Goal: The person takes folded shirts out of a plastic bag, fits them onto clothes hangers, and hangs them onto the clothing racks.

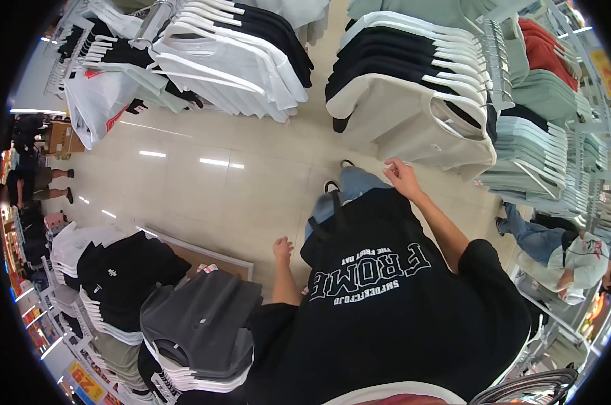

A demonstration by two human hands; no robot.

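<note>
My left hand (283,249) is in the air over the floor, left of my black shirt (369,270). Its fingers are loosely bent and apart, with nothing held. Further up, my right hand (401,178) is just below a rack of hanging shirts, its fingers slightly curled and apart, also holding nothing. The closest garment to it is a beige shirt (407,115) on a white hanger; no clear contact shows. Black shirts (380,50) hang behind the beige one.
White shirts (224,67) hang at the upper left. A grey shirt (197,320) and a black shirt (126,270) are on racks at the lower left. Another person (575,263) is at the right, with green shirts (548,98) hanging above. More people stand at the far left.
</note>
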